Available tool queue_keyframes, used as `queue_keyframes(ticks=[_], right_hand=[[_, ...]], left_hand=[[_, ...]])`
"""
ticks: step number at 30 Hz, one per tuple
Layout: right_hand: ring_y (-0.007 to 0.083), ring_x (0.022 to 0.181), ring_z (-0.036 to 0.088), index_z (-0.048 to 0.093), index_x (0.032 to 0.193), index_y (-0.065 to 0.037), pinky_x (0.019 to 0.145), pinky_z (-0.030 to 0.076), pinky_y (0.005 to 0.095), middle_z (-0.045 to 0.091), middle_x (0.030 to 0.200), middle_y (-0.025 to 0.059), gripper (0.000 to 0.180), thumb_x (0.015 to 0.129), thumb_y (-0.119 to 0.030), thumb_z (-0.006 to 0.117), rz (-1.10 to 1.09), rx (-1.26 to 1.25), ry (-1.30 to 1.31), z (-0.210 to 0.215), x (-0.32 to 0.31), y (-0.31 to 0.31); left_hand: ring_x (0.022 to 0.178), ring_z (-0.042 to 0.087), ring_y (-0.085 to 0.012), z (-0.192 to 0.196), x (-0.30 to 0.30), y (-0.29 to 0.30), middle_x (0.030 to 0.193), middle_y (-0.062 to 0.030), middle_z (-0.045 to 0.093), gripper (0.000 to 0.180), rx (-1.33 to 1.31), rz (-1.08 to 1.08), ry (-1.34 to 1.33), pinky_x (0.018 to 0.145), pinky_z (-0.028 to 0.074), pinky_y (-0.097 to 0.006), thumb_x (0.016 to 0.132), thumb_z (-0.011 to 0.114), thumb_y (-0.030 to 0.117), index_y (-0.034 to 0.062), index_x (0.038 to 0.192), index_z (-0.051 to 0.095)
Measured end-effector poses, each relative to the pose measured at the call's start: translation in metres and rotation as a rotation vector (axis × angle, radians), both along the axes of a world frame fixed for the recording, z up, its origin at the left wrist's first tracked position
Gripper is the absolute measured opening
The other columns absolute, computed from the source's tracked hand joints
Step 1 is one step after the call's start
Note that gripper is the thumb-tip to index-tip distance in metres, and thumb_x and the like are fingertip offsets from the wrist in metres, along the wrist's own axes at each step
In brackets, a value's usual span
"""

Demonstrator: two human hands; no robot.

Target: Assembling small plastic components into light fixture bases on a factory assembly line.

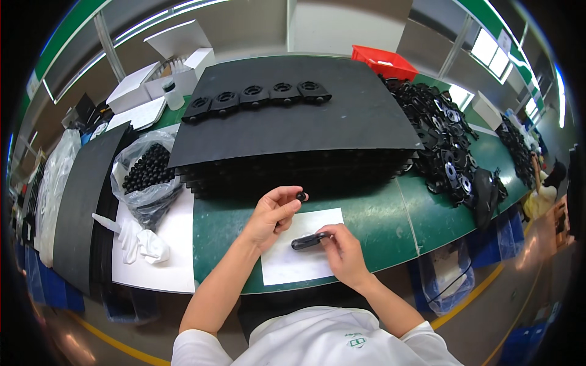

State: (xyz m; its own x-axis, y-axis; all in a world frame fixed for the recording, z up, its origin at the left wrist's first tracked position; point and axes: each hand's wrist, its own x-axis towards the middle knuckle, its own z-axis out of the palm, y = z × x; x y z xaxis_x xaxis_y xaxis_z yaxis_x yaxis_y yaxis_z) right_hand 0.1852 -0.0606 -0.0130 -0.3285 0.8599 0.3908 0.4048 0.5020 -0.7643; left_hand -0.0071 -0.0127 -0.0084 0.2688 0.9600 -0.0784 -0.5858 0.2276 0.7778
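The person's left hand (267, 221) pinched a small black ball (301, 196) between thumb and finger, just past the far edge of a white sheet (284, 274). The right hand (347, 257) gripped a long black piece (309, 241) by one end, above the middle of the sheet. The sheet lay by the near edge of a green table (378, 226). Behind it sat a tall stack of black boards (299, 131), with a row of five black rings (253, 93) on top, starting by the left edge. Beside the stack's left edge stood a clear bag (160, 196) of black balls (146, 171), and past its right edge was a big heap of black parts (448, 143)
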Motion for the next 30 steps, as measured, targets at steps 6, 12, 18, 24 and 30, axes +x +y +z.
queue_keyframes(ticks=[6, 12, 18, 24, 30], right_hand=[[0.0132, 0.090, 0.054, 0.048, 0.104, -0.006, 0.076, 0.043, 0.0271, 0.059, 0.101, 0.0069, 0.012, 0.093, -0.009, 0.046, 0.064, -0.516, 0.909, -0.015, 0.016, 0.014], [0.0132, 0.094, 0.055, 0.049, 0.110, -0.012, 0.081, 0.043, 0.0285, 0.058, 0.104, 0.0033, 0.017, 0.093, -0.011, 0.049, 0.132, -0.697, 1.129, -0.016, 0.025, 0.020], [0.0128, 0.094, 0.055, 0.050, 0.109, -0.011, 0.081, 0.042, 0.0276, 0.059, 0.102, 0.0038, 0.016, 0.093, -0.010, 0.049, 0.140, -0.705, 1.120, -0.018, 0.023, 0.019], [0.0121, 0.090, 0.054, 0.050, 0.108, -0.011, 0.080, 0.042, 0.0270, 0.059, 0.101, 0.0034, 0.015, 0.093, -0.010, 0.048, 0.126, -0.701, 1.105, -0.017, 0.022, 0.019], [0.0100, 0.083, 0.053, 0.049, 0.107, -0.007, 0.077, 0.042, 0.0244, 0.057, 0.096, 0.0024, 0.015, 0.093, -0.012, 0.049, 0.127, -0.671, 1.031, -0.011, 0.019, 0.018]], left_hand=[[0.055, 0.042, 0.0008, 0.010, 0.010, -0.005, 0.085, 0.0021, 0.062, 0.029, 0.028, -0.020, 0.188, 0.046, 0.027, -0.015, 0.073, 0.071, 0.002, 0.0070, 0.100, 0.063], [0.061, 0.048, -0.0017, 0.010, 0.017, -0.010, 0.074, 0.0032, 0.060, 0.021, 0.182, -0.093, 0.540, 0.056, 0.038, -0.016, 0.071, 0.073, 0.004, 0.0048, 0.091, 0.066], [0.055, 0.040, -0.0006, 0.009, 0.021, -0.011, 0.065, 0.0054, 0.055, 0.020, 0.199, -0.063, 0.518, 0.053, 0.033, -0.017, 0.071, 0.072, 0.007, 0.0038, 0.090, 0.067], [0.054, 0.039, -0.0005, 0.010, 0.021, -0.012, 0.064, 0.0053, 0.055, 0.018, 0.173, -0.084, 0.513, 0.051, 0.031, -0.017, 0.071, 0.073, 0.008, 0.0036, 0.088, 0.067], [0.050, 0.035, -0.0009, 0.007, 0.025, -0.013, 0.063, 0.0048, 0.054, 0.023, 0.363, -0.011, 0.607, 0.048, 0.027, -0.018, 0.066, 0.077, 0.009, 0.0044, 0.086, 0.067]])
